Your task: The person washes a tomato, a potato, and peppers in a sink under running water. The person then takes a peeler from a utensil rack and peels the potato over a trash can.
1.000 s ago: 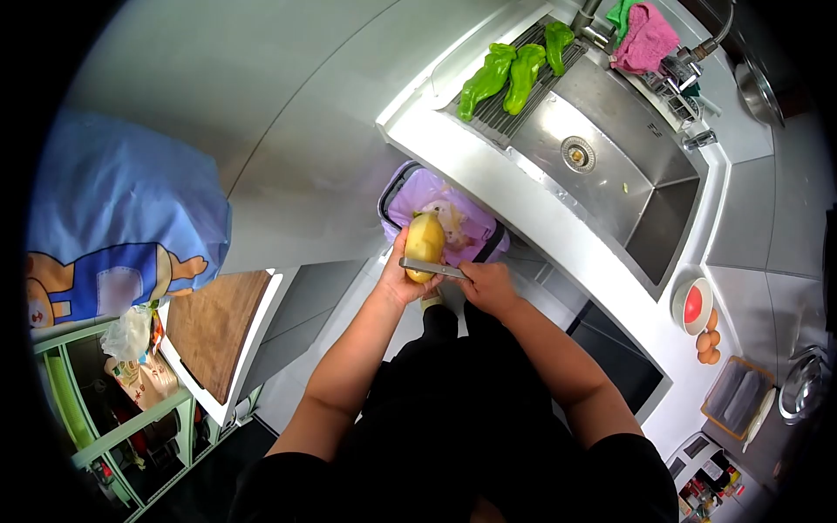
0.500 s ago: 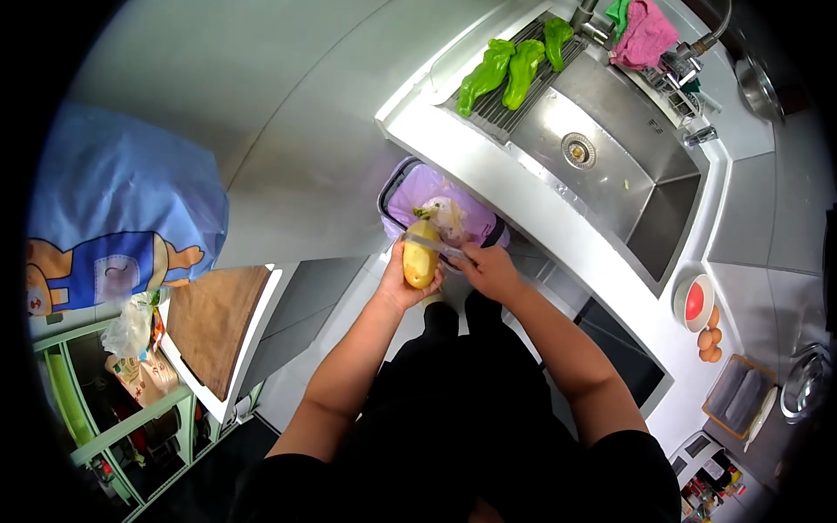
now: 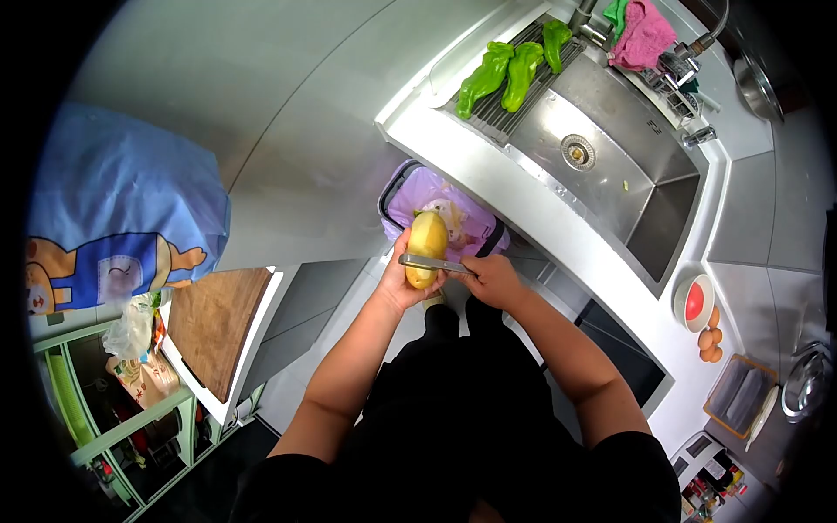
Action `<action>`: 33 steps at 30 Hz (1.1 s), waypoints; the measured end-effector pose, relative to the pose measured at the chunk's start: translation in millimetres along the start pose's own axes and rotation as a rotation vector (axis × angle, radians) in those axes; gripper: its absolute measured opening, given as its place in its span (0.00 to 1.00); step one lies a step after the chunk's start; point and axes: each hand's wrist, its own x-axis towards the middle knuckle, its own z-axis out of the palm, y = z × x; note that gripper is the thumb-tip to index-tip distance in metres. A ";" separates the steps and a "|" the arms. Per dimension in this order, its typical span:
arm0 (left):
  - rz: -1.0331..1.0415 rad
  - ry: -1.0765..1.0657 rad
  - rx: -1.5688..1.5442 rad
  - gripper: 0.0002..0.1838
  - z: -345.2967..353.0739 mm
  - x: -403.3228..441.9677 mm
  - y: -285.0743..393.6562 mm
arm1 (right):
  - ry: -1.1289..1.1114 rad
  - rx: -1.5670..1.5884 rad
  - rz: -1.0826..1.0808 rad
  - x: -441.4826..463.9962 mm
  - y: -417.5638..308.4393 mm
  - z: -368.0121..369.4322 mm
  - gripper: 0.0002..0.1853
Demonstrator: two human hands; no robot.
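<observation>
My left hand (image 3: 394,283) is closed around the lower part of a large yellow potato (image 3: 427,234), held upright with its skin largely off. In my right hand (image 3: 493,281) is the handle of a metal peeler (image 3: 429,262), which lies across the lower half of the potato. Both hands are over a bin lined with a purple bag (image 3: 405,193). Pale scraps (image 3: 455,218) lie inside the bag, partly hidden behind the potato.
Green peppers (image 3: 485,78) lie on a drying rack beside the steel sink (image 3: 602,122). Farther along the white counter (image 3: 523,187) are a bowl (image 3: 682,305) holding something red and several eggs (image 3: 711,336). A wooden board (image 3: 214,327) is at left, near a blue bag (image 3: 131,174).
The peeler has moved down the potato toward me, from its upper part to its lower half. My left hand still grips the potato.
</observation>
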 end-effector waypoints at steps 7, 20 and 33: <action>-0.149 -0.089 -0.111 0.33 -8.1 0.7 -5.7 | 0.050 -0.029 0.032 0.6 23.0 4.4 0.14; -0.124 -0.144 -0.020 0.32 -20.0 0.6 -5.9 | 0.113 -0.270 0.279 15.9 55.0 16.3 0.15; 0.084 -0.006 -0.012 0.33 -6.3 -7.6 4.9 | 0.166 -0.019 0.186 -18.4 -13.2 13.0 0.16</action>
